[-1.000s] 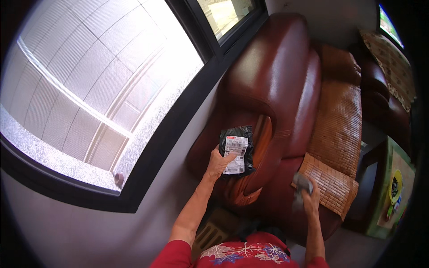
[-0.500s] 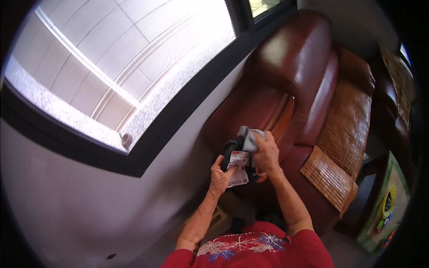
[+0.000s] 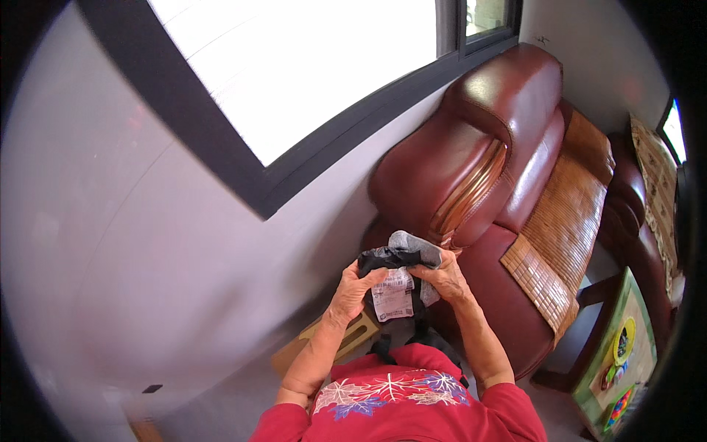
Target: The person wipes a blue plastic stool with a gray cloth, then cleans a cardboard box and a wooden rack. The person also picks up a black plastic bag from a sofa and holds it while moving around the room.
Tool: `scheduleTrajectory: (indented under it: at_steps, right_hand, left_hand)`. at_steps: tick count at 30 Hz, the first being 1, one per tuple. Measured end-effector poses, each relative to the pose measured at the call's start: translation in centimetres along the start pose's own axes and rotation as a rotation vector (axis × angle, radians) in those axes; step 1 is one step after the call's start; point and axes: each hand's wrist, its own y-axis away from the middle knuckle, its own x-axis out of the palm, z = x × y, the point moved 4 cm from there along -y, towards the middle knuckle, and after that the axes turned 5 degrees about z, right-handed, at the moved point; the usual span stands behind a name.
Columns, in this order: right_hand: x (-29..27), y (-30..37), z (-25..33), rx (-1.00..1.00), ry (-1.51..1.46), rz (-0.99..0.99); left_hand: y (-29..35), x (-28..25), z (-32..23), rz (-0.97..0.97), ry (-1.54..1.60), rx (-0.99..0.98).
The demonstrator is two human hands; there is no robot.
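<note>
A black plastic mailing bag [image 3: 384,258] with a white printed label [image 3: 395,296] is held up between my hands. My left hand [image 3: 350,295] is closed on the bag's left side, thumb lying near the top of the label. On the other side, my right hand [image 3: 448,280] grips a soft grey piece of fabric [image 3: 414,244] against the bag's right edge. The fabric is folded over the bag's top right corner and also hangs below my right hand. Whether part of it is still inside the bag cannot be seen.
A dark red leather sofa [image 3: 442,173] with a brown slatted mat [image 3: 563,214] is ahead on the right. A dark-framed window [image 3: 254,180] is in the left wall. A tan box with slots [image 3: 353,335] is below my left forearm. A low table [image 3: 635,295] holds colourful things.
My right hand was higher, with the grey fabric bunched and blurred above the bag; now it is lower at the bag's edge, fabric spread out. My view has shifted, showing more of the sofa.
</note>
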Motion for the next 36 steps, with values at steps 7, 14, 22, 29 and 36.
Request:
scheduleTrajectory:
  at_steps: [7,14,22,29,36]
  right_hand:
    - [3.1,1.7,-1.4,-0.122,-0.111,-0.265]
    - [10.4,1.3,4.7,-0.679,1.201,-0.28]
    - [15.5,4.1,-0.7,-0.68,1.477,0.378]
    - [6.7,6.6,-1.2,-0.287,1.087,0.758]
    - [10.1,1.7,4.1,-0.656,1.043,0.266]
  left_hand:
    - [5.3,-0.9,-0.3,-0.071,0.179,0.14]
    - [7.7,-3.2,0.9,-0.231,0.245,0.364]
    - [8.6,-6.1,0.5,-0.544,0.26,0.58]
    - [8.8,-4.4,0.9,-0.568,0.435,0.75]
    - [7.6,-0.5,4.0,-0.673,0.334,0.603]
